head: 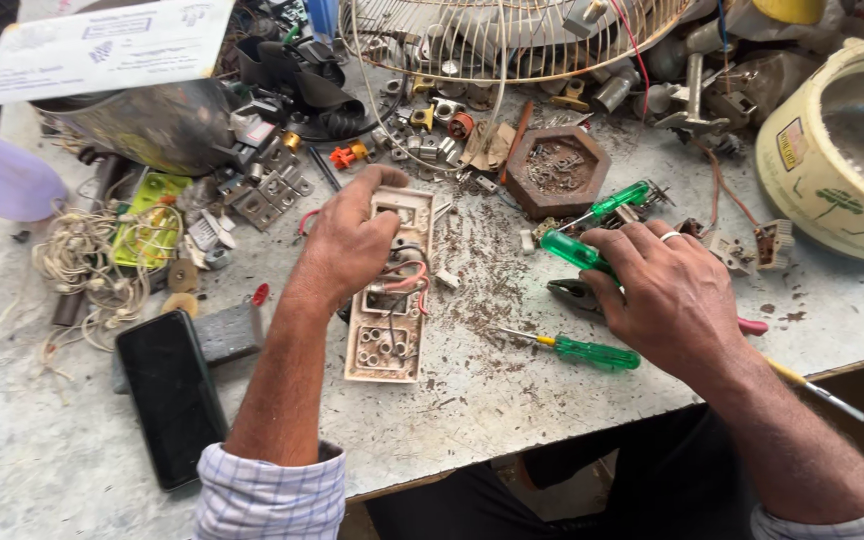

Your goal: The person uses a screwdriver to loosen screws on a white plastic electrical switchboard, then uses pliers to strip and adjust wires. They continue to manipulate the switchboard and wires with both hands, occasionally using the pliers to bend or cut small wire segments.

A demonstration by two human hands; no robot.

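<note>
The left hand (352, 245) is resting on a cream plastic switch board (390, 290), a long rectangle lying back-up at approx. centre of the bench (492, 390), w/ red and black wires looping over its open cavities. The fingers are curling down over the board's top half and pressing on it, not closing round it; thumb at 12 o'clock of the hand, on the board's upper edge.

The right hand (667, 300) is at 3 o'clock of the board, fingers closing round a green translucent screwdriver handle (572, 250); its shaft is hidden under the hand. A ring is showing on one finger.

Green-handled screwdrivers: 3 in all. The 2nd (617, 203) is lying at 12 o'clock of the right hand, the 3rd (577, 350) at 7 o'clock of it, thin steel shaft pointing toward the board. Pliers (567, 293) w/ dark jaws are poking out from under the right hand; handles mostly covered.

A hexagonal brown wooden dish (557, 170) holding small metal bits is sitting at 1 o'clock of the board. One black phone (172, 395), glossy, is lying at 8 o'clock. A cream round tub (802, 150) is cut off at the right edge; a wire fan guard (492, 60) is cut off at top. Bench top is grey, scuffed, strewn w/ rust-coloured grit and small parts too tangled to count.
</note>
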